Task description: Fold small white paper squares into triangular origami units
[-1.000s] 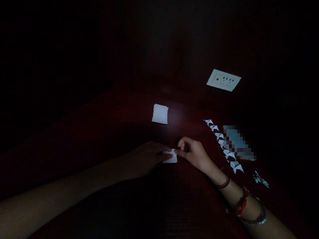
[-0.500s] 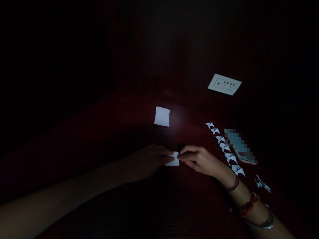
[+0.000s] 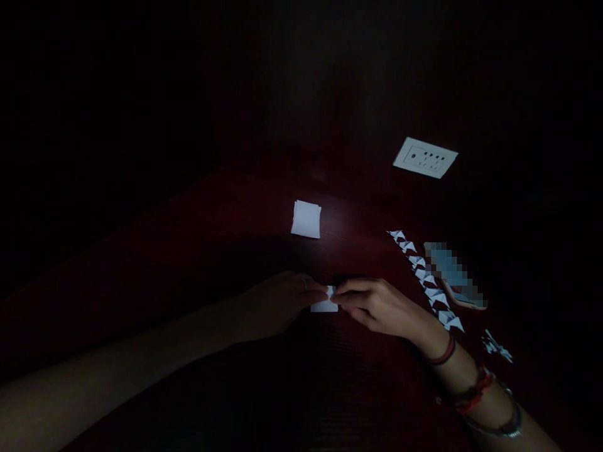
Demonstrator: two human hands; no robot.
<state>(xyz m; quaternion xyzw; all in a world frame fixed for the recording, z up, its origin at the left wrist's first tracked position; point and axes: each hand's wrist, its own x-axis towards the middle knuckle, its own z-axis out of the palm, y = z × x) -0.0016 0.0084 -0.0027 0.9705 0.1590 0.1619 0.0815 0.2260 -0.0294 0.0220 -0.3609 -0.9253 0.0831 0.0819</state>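
A small square of white paper [image 3: 324, 307] lies on the dark red table in front of me, partly covered by my fingers. From the left, my left hand [image 3: 287, 302] reaches in, its thumb and fingertips closed on the paper's upper edge. Opposite it, my right hand [image 3: 372, 304] pinches the paper near its upper right corner. The fingertips of both hands almost meet there, and a fold of the paper shows between them. Dim light hides the finer creases.
A stack of white paper squares [image 3: 306, 220] lies farther back. To the right runs a row of folded paper pieces [image 3: 425, 276], beside a phone [image 3: 455, 276] with a blurred screen. Small white scraps [image 3: 496, 346] lie nearer me. A power socket [image 3: 426, 157] is on the wall.
My right fingertips have shifted slightly left, closer to the left ones. The paper's upper part now appears lifted or folded between them.
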